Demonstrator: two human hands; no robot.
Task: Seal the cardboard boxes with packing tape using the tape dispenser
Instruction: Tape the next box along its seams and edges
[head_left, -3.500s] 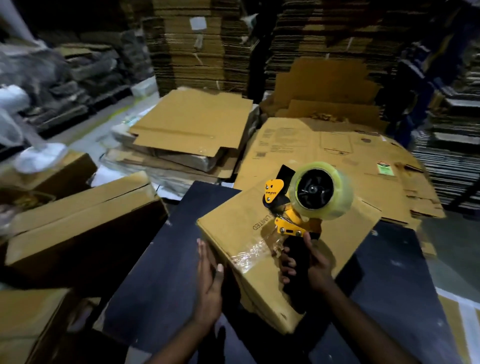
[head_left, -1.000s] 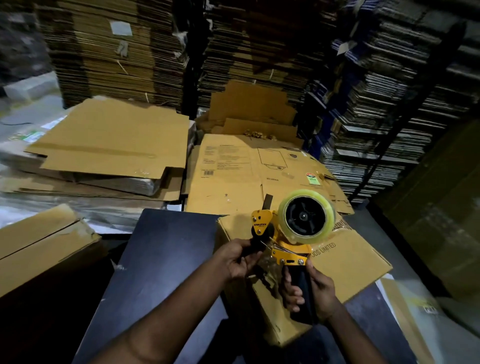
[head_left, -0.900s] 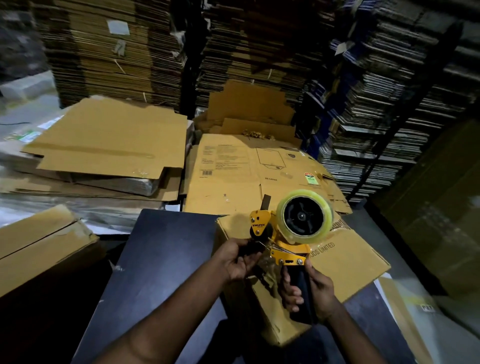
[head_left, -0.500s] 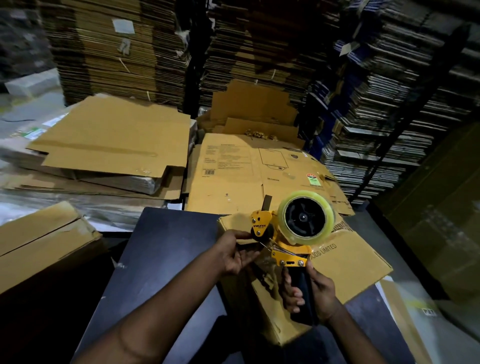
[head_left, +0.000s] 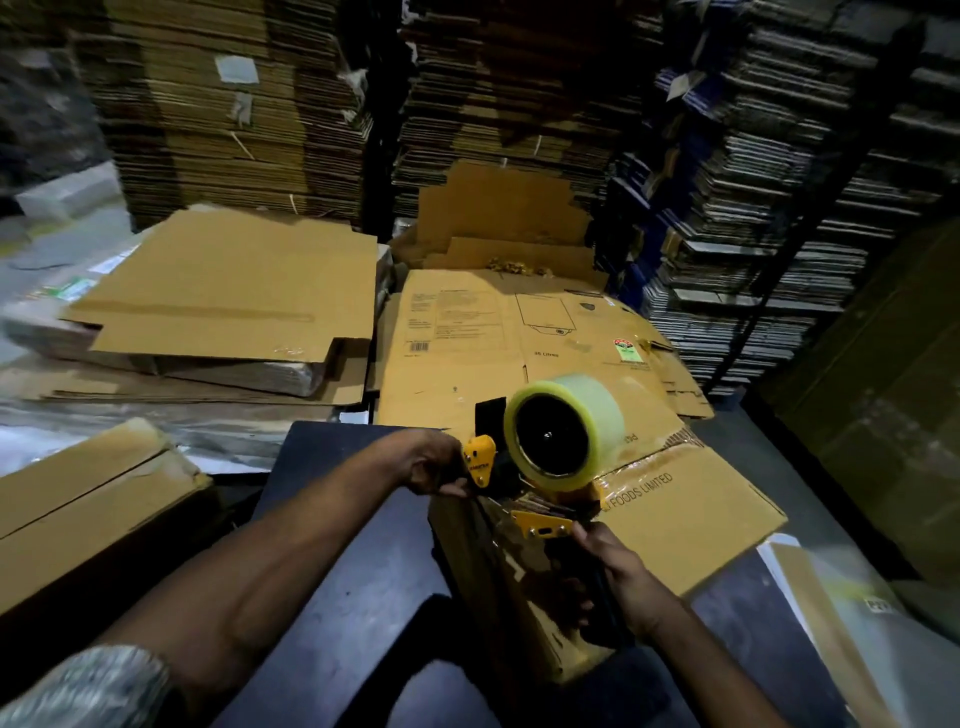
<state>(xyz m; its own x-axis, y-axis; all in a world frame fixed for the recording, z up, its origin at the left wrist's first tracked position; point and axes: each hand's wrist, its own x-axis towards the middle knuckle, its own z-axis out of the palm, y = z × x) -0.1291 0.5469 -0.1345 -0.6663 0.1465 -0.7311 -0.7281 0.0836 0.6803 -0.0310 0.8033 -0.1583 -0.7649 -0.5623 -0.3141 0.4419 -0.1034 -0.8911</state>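
A brown cardboard box (head_left: 685, 514) printed "FOODS LIMITED" sits on a dark table (head_left: 343, 587), its near corner wrapped in clear tape. Above that corner is a yellow and black tape dispenser (head_left: 524, 525) carrying a roll of clear tape (head_left: 566, 431). My right hand (head_left: 618, 577) grips the dispenser's black handle from below. My left hand (head_left: 434, 465) pinches at the dispenser's front end, beside the yellow guard, with its fingers curled. The tape end itself is too dark to make out.
Another closed cardboard box (head_left: 88, 509) lies at the left. Flattened cartons (head_left: 228, 296) and a printed flat sheet (head_left: 498, 343) lie beyond the table. Tall stacks of flat cardboard (head_left: 234, 104) fill the back and right. A pale sheet (head_left: 831, 597) lies at the lower right.
The dispenser has tipped so the roll faces more to the left and sits higher. My left hand has moved from the box's side to the dispenser's front end and stays there.
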